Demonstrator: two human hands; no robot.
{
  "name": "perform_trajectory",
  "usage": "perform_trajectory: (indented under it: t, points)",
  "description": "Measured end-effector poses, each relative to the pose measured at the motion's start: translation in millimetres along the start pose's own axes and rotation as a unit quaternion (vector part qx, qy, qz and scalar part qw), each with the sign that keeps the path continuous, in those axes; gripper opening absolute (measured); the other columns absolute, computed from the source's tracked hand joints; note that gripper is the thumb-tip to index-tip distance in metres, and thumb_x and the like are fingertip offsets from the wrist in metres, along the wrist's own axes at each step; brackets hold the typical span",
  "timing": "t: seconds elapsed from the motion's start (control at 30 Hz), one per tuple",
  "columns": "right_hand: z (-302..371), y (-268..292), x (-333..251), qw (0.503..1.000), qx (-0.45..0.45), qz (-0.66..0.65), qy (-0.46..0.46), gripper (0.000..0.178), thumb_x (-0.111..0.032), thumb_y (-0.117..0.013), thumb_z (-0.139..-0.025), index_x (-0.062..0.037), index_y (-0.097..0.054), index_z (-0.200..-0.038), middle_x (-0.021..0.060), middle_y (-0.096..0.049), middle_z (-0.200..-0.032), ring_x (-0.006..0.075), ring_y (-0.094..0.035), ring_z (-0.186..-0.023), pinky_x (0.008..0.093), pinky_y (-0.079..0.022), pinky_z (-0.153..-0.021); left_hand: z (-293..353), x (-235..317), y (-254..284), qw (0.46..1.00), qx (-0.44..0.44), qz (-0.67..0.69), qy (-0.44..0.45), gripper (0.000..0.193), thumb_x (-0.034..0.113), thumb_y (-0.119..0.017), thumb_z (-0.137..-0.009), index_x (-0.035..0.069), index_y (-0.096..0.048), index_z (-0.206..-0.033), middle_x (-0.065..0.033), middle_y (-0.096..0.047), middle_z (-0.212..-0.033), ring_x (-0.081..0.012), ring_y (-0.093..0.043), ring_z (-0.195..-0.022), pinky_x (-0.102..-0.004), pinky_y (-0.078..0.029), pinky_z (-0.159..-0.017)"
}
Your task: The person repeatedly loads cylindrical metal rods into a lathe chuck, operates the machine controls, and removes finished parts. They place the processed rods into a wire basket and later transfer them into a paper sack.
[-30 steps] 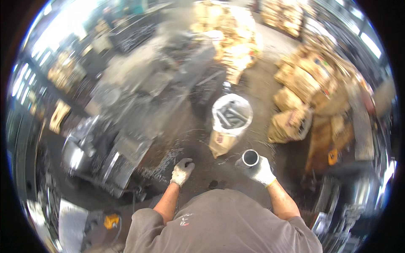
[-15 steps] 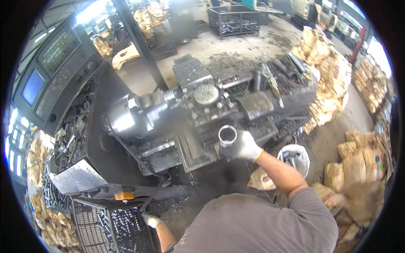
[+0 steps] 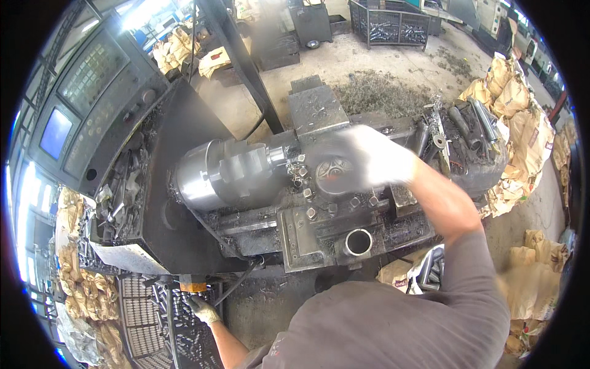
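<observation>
My right hand point(image 3: 382, 157), in a white glove, is raised over the round tool post point(image 3: 335, 175) of a lathe. Motion smears its fingers, so I cannot tell whether they grip anything. A short, hollow metal cylinder point(image 3: 358, 242) stands on the near side of the carriage, apart from that hand. To the left, the shiny chuck point(image 3: 206, 175) carries a stepped metal workpiece point(image 3: 273, 157). Low at the left, my gloved left hand point(image 3: 204, 309) is beside a thin dark rod point(image 3: 236, 284) and just below an orange box point(image 3: 193, 286); its fingertips are too dark to read.
A mesh bin point(image 3: 138, 313) of small metal parts stands below the machine's left end. The control panel point(image 3: 80, 114) rises at the left. Long tubes point(image 3: 482, 120) lie on the lathe's right end, near brown sacks point(image 3: 522, 147). A white sack point(image 3: 430, 270) of metal parts stands at my right.
My right hand has moved up from the hollow cylinder to above the tool post. My left hand has shifted slightly toward the orange box. The whole view has also shifted.
</observation>
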State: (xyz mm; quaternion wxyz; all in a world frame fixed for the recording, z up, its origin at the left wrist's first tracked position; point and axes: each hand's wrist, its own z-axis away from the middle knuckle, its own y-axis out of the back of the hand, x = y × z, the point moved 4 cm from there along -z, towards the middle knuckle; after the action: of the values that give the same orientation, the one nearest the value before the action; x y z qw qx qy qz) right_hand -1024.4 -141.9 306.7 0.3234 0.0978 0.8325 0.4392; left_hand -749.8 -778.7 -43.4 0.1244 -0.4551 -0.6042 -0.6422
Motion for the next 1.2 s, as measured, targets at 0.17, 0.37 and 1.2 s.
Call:
perform_trajectory:
  t: [0.17,0.37,1.2]
  points:
    - [-115.6,-100.1,93.3,0.843,-0.488,0.057,-0.218,0.046,-0.042,-0.082,-0.078,-0.0026,-0.080,-0.102,0.0157,-0.079,-0.095,0.0247,-0.075,-0.084,0.0403,-0.059,-0.072,-13.5,-24.1,-42.2,0.921,-0.093,0.336,0.174,0.045,0.046,-0.060,-0.106,0.002,-0.067,-0.108,-0.0087,-0.065,-0.091,-0.0219,-0.055,-0.074,-0.0410,-0.046,-0.065]
    - [-131.7,-153.5,125.0,0.901,-0.434,0.022,0.017,0.033,-0.024,-0.083,-0.079,-0.0071,-0.081,-0.107,0.0097,-0.080,-0.099,0.0196,-0.072,-0.079,0.0395,-0.056,-0.073,124.5,73.9,-42.4,0.956,-0.071,0.267,0.096,0.025,0.027,-0.065,-0.104,0.008,-0.064,-0.119,-0.0044,-0.064,-0.085,-0.0116,-0.058,-0.066,-0.0291,-0.046,-0.053]
    - [-146.6,-119.4,211.9,0.921,-0.327,0.083,-0.198,0.049,-0.045,-0.086,-0.078,-0.0078,-0.082,-0.110,0.0132,-0.081,-0.108,0.0312,-0.076,-0.093,0.0464,-0.061,-0.085,10.3,566.8,-162.1,0.745,-0.310,-0.264,-0.529,0.085,0.025,-0.092,-0.070,0.007,-0.060,-0.147,-0.0194,-0.073,-0.134,-0.0356,-0.072,-0.122,-0.0442,-0.059,-0.104]
